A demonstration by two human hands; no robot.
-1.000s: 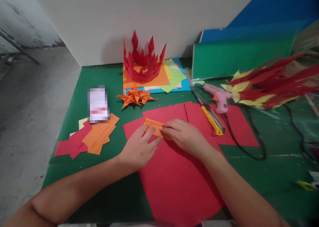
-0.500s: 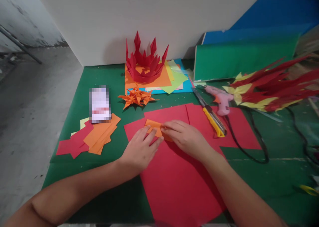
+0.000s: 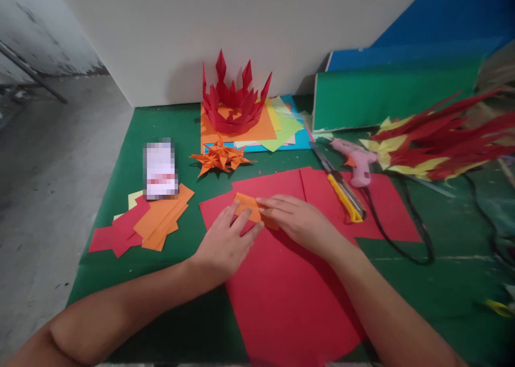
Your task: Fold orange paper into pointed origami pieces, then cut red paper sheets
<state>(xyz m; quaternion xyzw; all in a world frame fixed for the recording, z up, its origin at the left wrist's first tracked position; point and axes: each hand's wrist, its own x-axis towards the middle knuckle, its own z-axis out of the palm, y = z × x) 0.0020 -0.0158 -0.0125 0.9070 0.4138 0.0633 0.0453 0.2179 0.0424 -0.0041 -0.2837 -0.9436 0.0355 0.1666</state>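
Two hands (image 3: 258, 233) on one orange paper piece (image 3: 248, 207), one red crown (image 3: 233, 112)

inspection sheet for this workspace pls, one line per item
surface: green table, red sheets on it
things: folded orange paper lying on red sheets
clutter: cutter, glue gun at right; strips at left; red crown, orange stars beyond
grip: left hand and right hand have fingertips on orange paper
cables: black cord loops from glue gun
surroundings: white board behind, grey floor left
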